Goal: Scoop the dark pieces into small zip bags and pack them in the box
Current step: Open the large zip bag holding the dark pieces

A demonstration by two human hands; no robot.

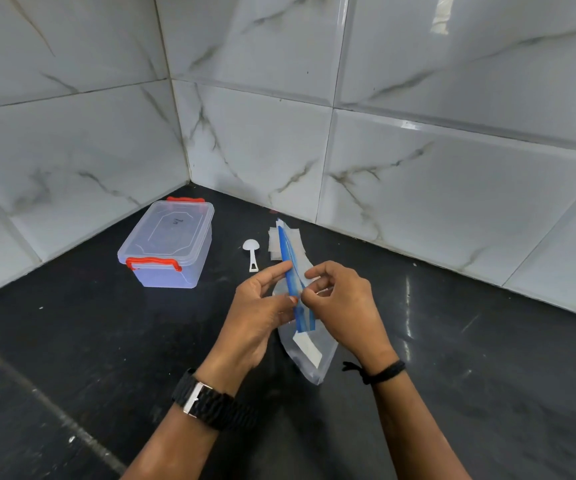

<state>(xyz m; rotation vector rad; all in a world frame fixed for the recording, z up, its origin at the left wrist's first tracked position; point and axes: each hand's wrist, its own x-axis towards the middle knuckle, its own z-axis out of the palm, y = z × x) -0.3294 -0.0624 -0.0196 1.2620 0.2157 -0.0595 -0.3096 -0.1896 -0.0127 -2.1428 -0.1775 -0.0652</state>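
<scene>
A large clear zip bag [309, 355] with a blue zip strip stands on the black counter [106, 341] between my hands. My left hand [262, 306] pinches the left lip of its mouth, and my right hand [342, 303] pinches the right lip. Behind the bag lies a small stack of clear zip bags [276, 242]. A white plastic scoop [252, 252] lies to their left, bowl away from me. The clear box [167, 244] with red latches sits further left, its lid on. I cannot see the dark pieces inside the bag.
Marble-patterned wall tiles [418, 168] close off the counter at the back and left, meeting in a corner behind the box. A black watch is on my left wrist and a black cord on my right.
</scene>
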